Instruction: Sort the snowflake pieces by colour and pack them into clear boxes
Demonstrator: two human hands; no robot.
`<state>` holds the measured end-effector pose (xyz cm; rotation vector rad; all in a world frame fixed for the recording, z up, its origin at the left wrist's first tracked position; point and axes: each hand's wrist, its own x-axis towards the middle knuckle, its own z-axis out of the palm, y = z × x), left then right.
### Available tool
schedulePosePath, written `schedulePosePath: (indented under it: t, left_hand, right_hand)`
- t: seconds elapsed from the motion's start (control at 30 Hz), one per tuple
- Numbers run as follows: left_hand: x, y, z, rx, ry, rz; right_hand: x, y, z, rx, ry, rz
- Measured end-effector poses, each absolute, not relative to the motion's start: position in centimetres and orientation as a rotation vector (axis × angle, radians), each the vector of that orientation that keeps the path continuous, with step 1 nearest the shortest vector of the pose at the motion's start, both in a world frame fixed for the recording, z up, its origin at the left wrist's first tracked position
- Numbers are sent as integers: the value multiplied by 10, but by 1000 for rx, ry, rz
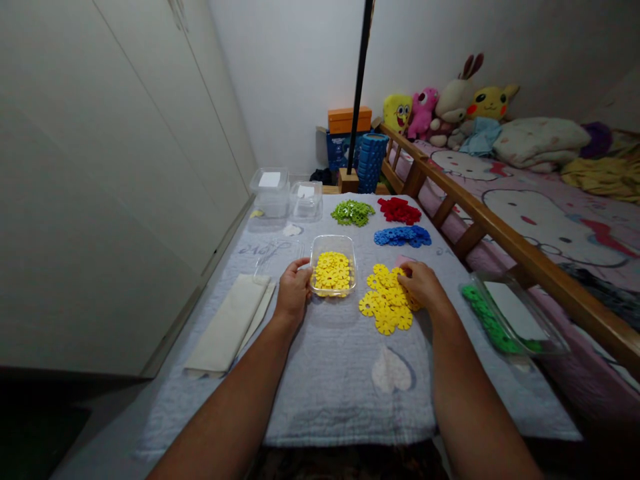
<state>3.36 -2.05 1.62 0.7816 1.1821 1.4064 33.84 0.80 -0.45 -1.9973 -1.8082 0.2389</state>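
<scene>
A clear plastic container (334,241) stands in the middle of the cloth, partly filled with yellow snowflake discs (333,272). My left hand (294,288) grips its left side, thumb near the rim. To the right lies a loose pile of yellow snowflake discs (386,303). Over the pile's upper right edge is my right hand (421,283), fingers bent together at the discs; what it pinches is too small to make out for certain, but a yellow disc shows at the fingertips. A pinkish piece (404,260) lies just behind those fingers.
Farther back lie piles of light green pieces (353,213), red pieces (400,211) and blue discs (403,236). Clear containers (270,190) stand at the back left. A lidded box of green pieces (510,317) sits at the right edge, folded cloth (230,327) at left. A wooden bed rail (480,223) runs alongside.
</scene>
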Motion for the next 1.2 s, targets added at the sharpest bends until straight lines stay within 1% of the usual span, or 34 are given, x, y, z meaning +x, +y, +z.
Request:
schedulePosePath:
  t: [0.13, 0.27, 0.47, 0.6, 0.73, 0.87, 1.0, 1.2]
  left_hand:
    - [34, -21, 18, 783, 1181, 1411]
    - [34, -22, 19, 773, 1180, 1405]
    - [34, -22, 19, 749, 1169, 1406]
    - [35, -22, 20, 753, 1183, 1394]
    - [35, -23, 22, 747, 1194, 1381]
    - [35, -24, 23, 740, 1201, 1381]
    - [35, -22, 21, 738, 1180, 1393]
    - [34, -20, 18, 748, 1169, 1400]
  right_hand:
    - [334, 4, 7, -1868, -1612, 472]
    - [322, 0, 28, -1651, -1473, 548]
    - [271, 7, 54, -1379, -1538, 750]
    - [232, 20, 62, -1396, -1695, 591]
    - [218, 31, 63, -1397, -1706, 492]
    - [240, 37, 59, -1417, -1619, 469]
    - [279, 37, 47, -1576, -1606, 435]
    - [311, 28, 19, -1874, -1853, 325]
